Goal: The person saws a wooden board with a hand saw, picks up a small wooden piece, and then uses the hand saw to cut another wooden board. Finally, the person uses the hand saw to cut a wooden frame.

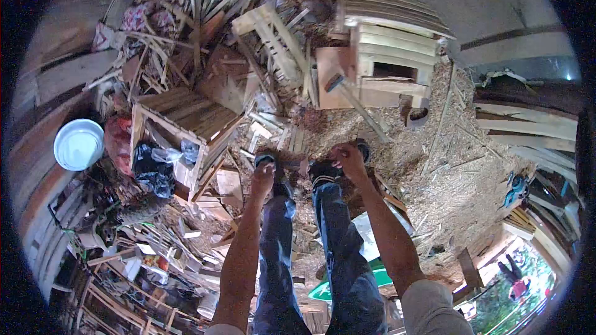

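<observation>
I look straight down at my legs in blue jeans (335, 254) and my two feet in dark sandals on a floor of sawdust and wood scraps. My left hand (263, 175) reaches down by my left foot (268, 162), fingers curled; whether it grips anything I cannot tell. My right hand (347, 156) is down at my right foot (323, 170), fingers pinched together near the sandal. A thin wooden stick (366, 115) lies just beyond my feet, its blue-tipped end near a wooden crate.
An open wooden crate (186, 118) holding a black bag stands left of my feet. A slatted wooden box (388, 56) is ahead. A white bucket (78, 144) sits far left. Piles of offcuts and slats lie around. A green board (379, 276) is behind my legs.
</observation>
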Tool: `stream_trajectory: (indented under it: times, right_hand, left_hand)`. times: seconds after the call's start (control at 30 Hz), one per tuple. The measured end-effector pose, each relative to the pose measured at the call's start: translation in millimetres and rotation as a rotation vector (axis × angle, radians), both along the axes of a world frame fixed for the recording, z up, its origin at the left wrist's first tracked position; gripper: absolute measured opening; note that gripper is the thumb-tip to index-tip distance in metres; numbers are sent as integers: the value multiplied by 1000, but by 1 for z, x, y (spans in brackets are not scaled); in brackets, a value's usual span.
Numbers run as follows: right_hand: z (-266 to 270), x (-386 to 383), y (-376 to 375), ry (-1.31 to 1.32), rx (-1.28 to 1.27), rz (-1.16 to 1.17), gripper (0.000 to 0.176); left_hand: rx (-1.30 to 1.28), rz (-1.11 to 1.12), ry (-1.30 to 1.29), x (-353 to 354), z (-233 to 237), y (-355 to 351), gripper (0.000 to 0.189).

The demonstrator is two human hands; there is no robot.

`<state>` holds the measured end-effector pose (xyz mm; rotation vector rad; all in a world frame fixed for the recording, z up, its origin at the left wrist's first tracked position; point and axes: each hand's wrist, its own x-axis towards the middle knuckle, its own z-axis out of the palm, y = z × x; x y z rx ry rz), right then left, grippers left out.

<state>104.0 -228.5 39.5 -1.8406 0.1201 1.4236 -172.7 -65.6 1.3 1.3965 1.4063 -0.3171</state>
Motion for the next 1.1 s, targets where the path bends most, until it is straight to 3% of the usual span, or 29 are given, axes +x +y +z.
stream_trajectory:
  times: [0.03, 0.1, 0.17, 0.2, 0.23, 0.27, 0.33, 0.37, 0.43, 0.57, 0.6, 0.63, 0.7, 0.77, 0.83, 0.87, 0.93, 1.0, 1.07, 1.1]
  right_hand:
    - [1, 3, 9, 0, -6, 13, 15]
    - [-3, 10, 23, -238, 53, 69, 14]
    - [-14, 14, 37, -363, 123, 24, 14]
    - [-23, 20, 45, -676, -53, 231, 18]
    - [-33, 24, 47, -977, -240, 438, 25]
    - [-38, 29, 54, -975, -239, 447, 25]
    - [-44, 43, 67, -1161, -729, 412, 43]
    - [-52, 47, 63, -1159, -740, 407, 43]
    - [-66, 62, 45, -956, -838, 594, 75]
    - [-88, 80, 27, -939, -686, 625, 61]
    - [-88, 82, 23, -1030, -579, 643, 44]
    - [-73, 86, 32, -1034, -580, 642, 44]
    - [-38, 88, 48, -664, -482, 711, 37]
    - [-32, 72, 45, -680, -375, 635, 37]
    - [-42, 48, 47, -1006, -119, 381, 35]
    - [-30, 48, 51, -524, -176, 313, 33]
    - [16, 34, 85, -568, -96, 251, 30]
    - [24, 21, 111, -611, -18, 189, 28]
    - [19, 17, 133, -478, 217, -31, 26]
    - [21, 17, 146, -432, 296, -100, 25]
  left_hand:
    - [3, 17, -25, 0, -14, 0, 23]
    - [8, 52, -76, 1, -39, 0, 24]
    - [130, -70, -240, 32, -49, 15, 26]
    - [176, -107, -296, 53, -48, 26, 27]
    - [201, -76, -262, 91, -11, 46, 28]
    - [224, -48, -226, 118, 2, 62, 29]
    - [212, 34, -212, 171, 25, 91, 31]
    - [246, 17, -192, 189, 16, 102, 32]
    - [307, 72, -261, 227, 0, 119, 40]
    - [251, 128, -138, 285, -41, 154, 47]
    - [6, 298, -417, 291, -52, 165, 51]
    - [-243, 464, -697, 299, -45, 172, 54]
    - [-192, 553, -595, 305, -35, 178, 55]
    - [-208, 668, -612, 290, -41, 195, 52]
    - [-181, 675, -924, 266, -42, 201, 42]
    - [-111, 622, -870, 256, -40, 215, 39]
    - [-29, 567, -826, 239, -30, 242, 36]
    - [36, 380, -635, 211, -41, 253, 29]
    - [-34, 226, -351, 209, -4, 260, 34]
    - [-29, 232, -357, 203, -25, 261, 34]
